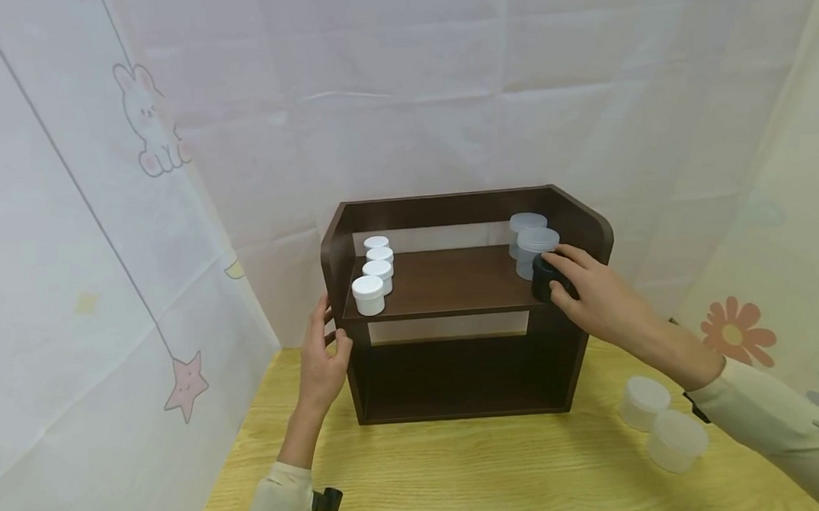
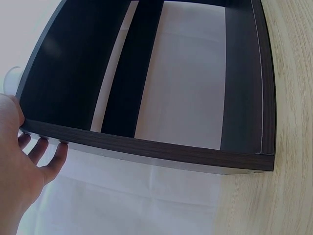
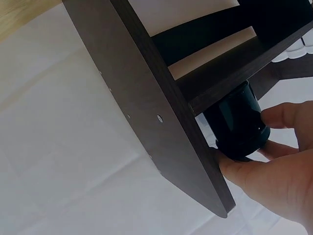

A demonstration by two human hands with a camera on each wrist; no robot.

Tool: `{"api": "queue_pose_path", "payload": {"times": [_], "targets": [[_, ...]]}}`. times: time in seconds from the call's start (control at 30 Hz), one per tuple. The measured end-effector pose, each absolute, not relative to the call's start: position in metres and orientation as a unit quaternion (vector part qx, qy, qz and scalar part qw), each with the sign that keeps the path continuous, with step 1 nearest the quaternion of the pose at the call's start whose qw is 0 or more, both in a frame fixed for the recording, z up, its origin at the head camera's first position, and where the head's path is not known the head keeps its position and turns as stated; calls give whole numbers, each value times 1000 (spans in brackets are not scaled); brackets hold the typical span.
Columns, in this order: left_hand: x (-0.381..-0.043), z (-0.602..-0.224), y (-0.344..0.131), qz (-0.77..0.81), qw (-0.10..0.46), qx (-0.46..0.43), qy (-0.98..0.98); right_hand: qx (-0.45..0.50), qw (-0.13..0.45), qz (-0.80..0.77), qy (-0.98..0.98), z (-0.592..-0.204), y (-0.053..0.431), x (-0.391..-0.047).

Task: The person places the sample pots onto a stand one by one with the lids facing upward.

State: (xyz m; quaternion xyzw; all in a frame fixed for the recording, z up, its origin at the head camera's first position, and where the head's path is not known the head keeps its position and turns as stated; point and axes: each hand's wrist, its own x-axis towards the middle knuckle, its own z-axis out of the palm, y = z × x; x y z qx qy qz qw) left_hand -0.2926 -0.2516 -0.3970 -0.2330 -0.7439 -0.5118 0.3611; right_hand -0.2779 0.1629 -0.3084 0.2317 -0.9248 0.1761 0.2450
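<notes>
A dark brown two-tier shelf stands on the table. My left hand holds the front edge of its left side panel, thumb on the inner side and fingers outside, as the left wrist view shows. At the right end of the upper board, my right hand grips a black jar between thumb and fingers. The jar's base is at the board's front edge. Behind it sit two translucent lidded jars. Several small white jars stand in a row at the upper board's left end.
Two translucent white jars, one farther back and one nearer, stand on the wooden table to the right, beneath my right forearm. Pale printed sheets hang behind and at both sides.
</notes>
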Motion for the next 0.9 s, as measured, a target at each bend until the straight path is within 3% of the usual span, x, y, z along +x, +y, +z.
{"api": "queue_pose_path", "payload": {"times": [0.53, 0.9], "targets": [[-304, -407, -256, -511, 362, -230, -745, 307, 346, 154, -873, -318, 165, -286], [-291, -394, -251, -515, 352, -221, -749, 331, 433, 201, -814, -329, 191, -258]]}}
